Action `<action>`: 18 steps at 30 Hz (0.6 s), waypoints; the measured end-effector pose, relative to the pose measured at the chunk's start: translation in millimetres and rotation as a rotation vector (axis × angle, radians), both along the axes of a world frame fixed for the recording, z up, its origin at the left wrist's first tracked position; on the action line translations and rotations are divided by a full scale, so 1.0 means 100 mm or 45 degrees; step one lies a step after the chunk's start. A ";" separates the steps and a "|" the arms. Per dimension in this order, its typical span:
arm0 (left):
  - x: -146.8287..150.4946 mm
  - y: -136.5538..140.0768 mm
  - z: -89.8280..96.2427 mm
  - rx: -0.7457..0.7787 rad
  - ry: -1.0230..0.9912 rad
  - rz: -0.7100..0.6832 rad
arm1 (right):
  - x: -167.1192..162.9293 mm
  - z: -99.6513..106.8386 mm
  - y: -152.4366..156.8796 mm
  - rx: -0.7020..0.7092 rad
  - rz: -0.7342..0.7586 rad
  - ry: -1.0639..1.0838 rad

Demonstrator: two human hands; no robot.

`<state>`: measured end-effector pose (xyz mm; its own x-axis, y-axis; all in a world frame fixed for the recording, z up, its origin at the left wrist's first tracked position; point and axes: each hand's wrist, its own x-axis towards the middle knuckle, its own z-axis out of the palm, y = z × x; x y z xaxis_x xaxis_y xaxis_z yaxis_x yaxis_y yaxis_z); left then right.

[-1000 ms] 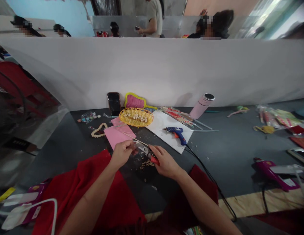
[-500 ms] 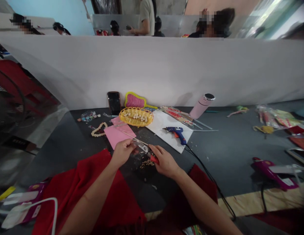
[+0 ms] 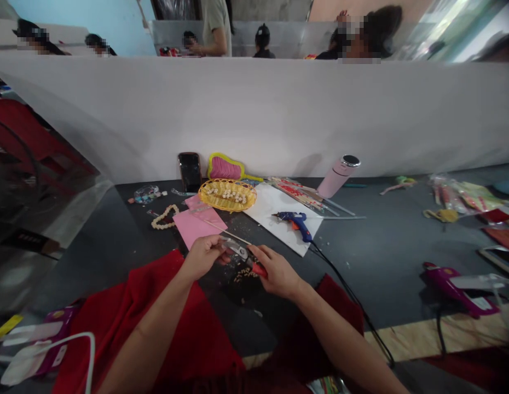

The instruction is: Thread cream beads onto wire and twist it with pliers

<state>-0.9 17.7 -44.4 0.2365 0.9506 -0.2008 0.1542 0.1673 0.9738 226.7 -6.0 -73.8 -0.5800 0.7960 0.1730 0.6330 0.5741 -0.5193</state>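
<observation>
In my right hand (image 3: 275,271), fingers are wrapped round the red handle of a cutting tool (image 3: 242,251) that looks like pruning shears. Its metal head points left, up against my left hand (image 3: 205,256). The fingertips of that left hand are pinched at the tool's head, and whatever lies between them is hidden. A thin pale stick (image 3: 232,232) runs from the pink paper (image 3: 195,227) to my right fingertips; whether it is held I cannot tell. Below the tool, small pale cut pieces (image 3: 244,274) lie in a heap on the dark table (image 3: 246,323).
Beyond my hands stand a yellow basket (image 3: 227,203) of small white pieces, a phone (image 3: 190,171) and a pink bottle (image 3: 339,176). A blue glue gun (image 3: 295,221) lies on a white sheet (image 3: 275,219), its cord running toward me. A bead loop (image 3: 165,218) is left; a white partition (image 3: 254,115) rises behind.
My hands stay almost in place, with the tool's head shifted slightly. Beyond the partition, a standing person has moved left.
</observation>
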 end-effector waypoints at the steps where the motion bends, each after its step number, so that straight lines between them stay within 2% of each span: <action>1: 0.01 0.00 -0.02 0.007 -0.003 0.012 | -0.01 0.01 -0.01 -0.008 -0.015 -0.007; 8: 0.08 0.01 -0.01 0.179 0.065 0.093 | -0.03 -0.01 -0.02 -0.029 -0.109 0.029; 14: 0.10 0.00 0.02 0.253 0.232 0.259 | -0.01 -0.07 0.01 0.040 -0.111 0.029; 18: 0.09 0.00 0.01 0.255 0.238 0.192 | 0.01 -0.07 0.03 0.053 -0.047 0.050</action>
<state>7.7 17.2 -43.3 0.0667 0.9972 -0.0327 0.3221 0.0095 0.9466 227.4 -3.3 -80.9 -0.5423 0.8086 0.2282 0.6340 0.5720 -0.5203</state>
